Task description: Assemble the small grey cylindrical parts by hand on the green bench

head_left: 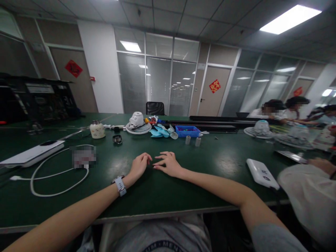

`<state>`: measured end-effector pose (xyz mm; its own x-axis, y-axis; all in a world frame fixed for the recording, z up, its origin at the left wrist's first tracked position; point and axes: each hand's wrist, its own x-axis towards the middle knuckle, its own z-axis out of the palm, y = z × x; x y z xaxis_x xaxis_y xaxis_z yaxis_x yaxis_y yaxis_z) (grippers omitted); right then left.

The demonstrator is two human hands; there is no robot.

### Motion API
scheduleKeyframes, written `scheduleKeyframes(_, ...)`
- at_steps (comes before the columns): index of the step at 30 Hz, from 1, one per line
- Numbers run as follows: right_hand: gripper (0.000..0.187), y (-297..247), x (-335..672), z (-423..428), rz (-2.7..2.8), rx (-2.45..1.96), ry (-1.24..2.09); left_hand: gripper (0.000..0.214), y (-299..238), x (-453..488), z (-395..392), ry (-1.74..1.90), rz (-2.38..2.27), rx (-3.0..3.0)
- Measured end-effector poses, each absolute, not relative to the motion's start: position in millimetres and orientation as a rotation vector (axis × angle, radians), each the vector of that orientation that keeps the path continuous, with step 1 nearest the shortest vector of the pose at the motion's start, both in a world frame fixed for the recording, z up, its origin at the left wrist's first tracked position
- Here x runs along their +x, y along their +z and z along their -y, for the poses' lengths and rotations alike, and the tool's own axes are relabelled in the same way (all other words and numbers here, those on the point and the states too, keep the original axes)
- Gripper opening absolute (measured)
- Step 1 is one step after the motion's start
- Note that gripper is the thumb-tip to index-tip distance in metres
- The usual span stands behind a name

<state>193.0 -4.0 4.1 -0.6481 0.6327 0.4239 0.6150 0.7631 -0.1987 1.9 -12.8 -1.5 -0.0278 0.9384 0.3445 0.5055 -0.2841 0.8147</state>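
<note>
My left hand (pixel 140 164) rests over the green table (pixel 210 182), its fingers loosely bent and nothing visible in them. A watch with a pale band (pixel 120 186) is on that wrist. Close beside it, my right hand (pixel 169 164) has its fingers spread and holds nothing; the two hands' fingertips are a small gap apart. Beyond them stand two small metal cylinders (pixel 198 141) and a blue tray (pixel 187 131) with small parts inside. Light-blue fan blades (pixel 160 131) lie left of the tray, next to a white fan housing (pixel 138 123).
At left are a patterned jar (pixel 97 129), a dark watch-like object (pixel 117 139), a white cable (pixel 33 182) and a white flat box (pixel 31 154). A white power bank (pixel 262 174) lies at right, near another person's sleeve (pixel 307 192). Further fan parts (pixel 261 129) stand beyond.
</note>
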Motion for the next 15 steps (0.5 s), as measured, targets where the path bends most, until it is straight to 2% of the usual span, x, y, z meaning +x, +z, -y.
scheduleKeyframes(3,0.02,2,195,0,2.48,-0.899,0.116,0.028,-3,1,12,1.257,-1.487,1.817)
scheduleKeyframes(7,0.019,28,219,-32,2.28,-0.934,-0.063,0.029,-2,2,13,1.231,-1.49,1.789)
scheduleKeyframes(11,0.025,63,269,-93,1.903,-1.327,-0.203,0.029,0,3,15,1.216,-1.479,1.78)
scheduleKeyframes(15,0.03,68,313,-139,1.679,-1.72,-0.26,0.028,2,3,18,1.212,-1.487,1.767)
